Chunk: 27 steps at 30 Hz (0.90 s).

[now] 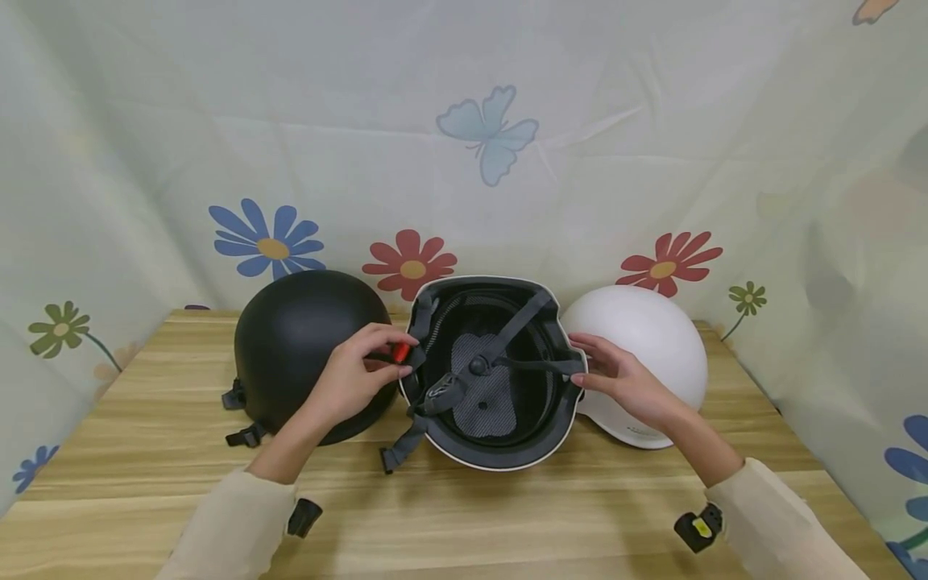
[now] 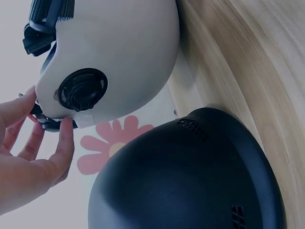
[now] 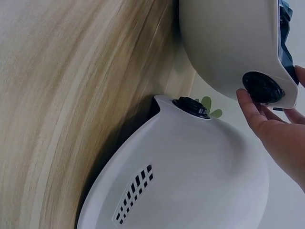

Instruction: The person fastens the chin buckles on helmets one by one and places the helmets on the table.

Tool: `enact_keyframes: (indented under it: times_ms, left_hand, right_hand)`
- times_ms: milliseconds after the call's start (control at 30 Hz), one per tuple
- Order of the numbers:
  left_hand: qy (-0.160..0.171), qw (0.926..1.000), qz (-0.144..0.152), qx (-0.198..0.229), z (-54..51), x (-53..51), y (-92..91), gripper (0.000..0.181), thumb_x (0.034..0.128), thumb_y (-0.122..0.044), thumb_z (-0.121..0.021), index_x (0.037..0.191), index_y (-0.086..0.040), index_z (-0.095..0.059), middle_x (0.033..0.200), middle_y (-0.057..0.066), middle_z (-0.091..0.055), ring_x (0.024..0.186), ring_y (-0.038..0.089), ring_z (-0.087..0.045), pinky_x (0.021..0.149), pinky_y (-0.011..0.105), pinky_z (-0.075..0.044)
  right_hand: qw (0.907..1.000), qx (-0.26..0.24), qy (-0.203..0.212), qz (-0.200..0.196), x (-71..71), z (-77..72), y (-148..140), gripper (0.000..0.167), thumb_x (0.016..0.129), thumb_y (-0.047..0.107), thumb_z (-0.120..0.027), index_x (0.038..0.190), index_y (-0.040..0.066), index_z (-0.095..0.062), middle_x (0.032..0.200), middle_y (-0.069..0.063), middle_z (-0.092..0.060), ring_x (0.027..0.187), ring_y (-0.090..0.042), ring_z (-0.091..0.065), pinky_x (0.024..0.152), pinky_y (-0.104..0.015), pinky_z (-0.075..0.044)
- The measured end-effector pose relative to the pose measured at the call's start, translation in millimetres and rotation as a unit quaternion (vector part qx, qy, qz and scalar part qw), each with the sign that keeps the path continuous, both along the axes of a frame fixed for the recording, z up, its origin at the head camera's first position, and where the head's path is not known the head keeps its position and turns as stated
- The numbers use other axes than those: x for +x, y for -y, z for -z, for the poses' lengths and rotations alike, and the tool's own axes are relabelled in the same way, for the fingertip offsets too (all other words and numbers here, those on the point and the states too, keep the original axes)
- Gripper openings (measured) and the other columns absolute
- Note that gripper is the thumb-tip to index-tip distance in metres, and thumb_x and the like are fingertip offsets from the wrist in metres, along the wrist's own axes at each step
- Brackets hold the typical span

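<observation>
Fingers of the left hand (image 1: 357, 372) and right hand (image 1: 623, 380) grip the middle helmet (image 1: 484, 407) at nine and three o'clock respectively. It sits on the worktop (image 1: 464, 532) between the black helmet (image 1: 300, 346) and white helmet (image 1: 652, 346).

1 black helmet (image 1: 304, 346), left | 1 white helmet (image 1: 656, 342), right | wooden table (image 1: 478, 524) | flowered backdrop (image 1: 616, 185)

- Plain black, the left helmet (image 1: 308, 342)!
- White on the right helmet (image 1: 645, 362)!
- Middle helmet (image 1: 482, 391): off-white shell (image 2: 128, 52), black lining (image 1: 540, 403), grey straps (image 1: 524, 320), red clip (image 1: 401, 352)!
- Tan wood grain streaks the table (image 1: 435, 524).
- Pale curtain (image 1: 652, 97), blue, red and green flowers (image 1: 411, 267)!
</observation>
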<state>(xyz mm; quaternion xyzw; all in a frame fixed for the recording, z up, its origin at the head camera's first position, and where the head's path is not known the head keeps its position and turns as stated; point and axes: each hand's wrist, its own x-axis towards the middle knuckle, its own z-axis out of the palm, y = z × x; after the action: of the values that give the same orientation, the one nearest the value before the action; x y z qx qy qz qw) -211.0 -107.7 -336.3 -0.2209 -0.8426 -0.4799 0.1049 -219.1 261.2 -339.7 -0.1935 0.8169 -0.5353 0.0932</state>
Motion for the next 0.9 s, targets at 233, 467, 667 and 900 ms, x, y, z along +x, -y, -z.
enact_keyframes:
  times_ms: [233, 467, 667, 900]
  left_hand:
    - [0.001, 0.9999, 0.008, 0.008, 4.1, -0.2, -1.1, 0.032, 0.0762, 0.002, -0.071, 0.106, -0.008, -0.065, 0.114, 0.007, -0.053, 0.098, 0.024, -0.053, 0.080, 0.037, -0.050]
    - [0.003, 0.9999, 0.009, 0.014, 6.2, 0.3, -1.3, 0.032, 0.0766, 0.003, -0.070, 0.106, -0.008, -0.065, 0.115, 0.007, -0.053, 0.099, 0.025, -0.054, 0.081, 0.037, -0.050]
    - [0.000, 0.9998, 0.010, 0.015, 6.9, 0.9, -1.3, 0.032, 0.0765, 0.004, -0.070, 0.106, -0.008, -0.064, 0.115, 0.007, -0.053, 0.100, 0.025, -0.054, 0.083, 0.039, -0.049]
    - [-0.005, 0.9997, 0.013, 0.021, 9.8, 0.1, -0.1, 0.032, 0.0775, 0.001, -0.069, 0.107, -0.009, -0.064, 0.114, 0.007, -0.054, 0.101, 0.024, -0.054, 0.085, 0.039, -0.047]
  right_hand:
    - [1.0000, 0.005, -0.005, -0.001, 0.6, -1.0, 2, 0.061, 0.087, 0.014, -0.062, 0.139, 0.003, -0.032, 0.140, -0.019, -0.035, 0.120, -0.033, -0.041, 0.088, -0.026, -0.044]
    - [0.9998, 0.006, -0.016, -0.003, 1.1, -1.7, 4, 0.059, 0.088, 0.011, -0.061, 0.138, 0.001, -0.032, 0.139, -0.020, -0.036, 0.118, -0.034, -0.043, 0.086, -0.024, -0.044]
    - [0.9996, 0.009, -0.028, -0.007, 2.8, -4.7, 6, 0.061, 0.087, 0.008, -0.061, 0.139, 0.001, -0.031, 0.139, -0.021, -0.035, 0.118, -0.036, -0.043, 0.086, -0.025, -0.045]
    - [0.9989, 0.013, -0.044, -0.005, 5.9, -14.9, 5, 0.061, 0.087, 0.007, -0.061, 0.140, 0.003, -0.029, 0.142, -0.021, -0.030, 0.125, -0.040, -0.035, 0.095, -0.041, -0.039]
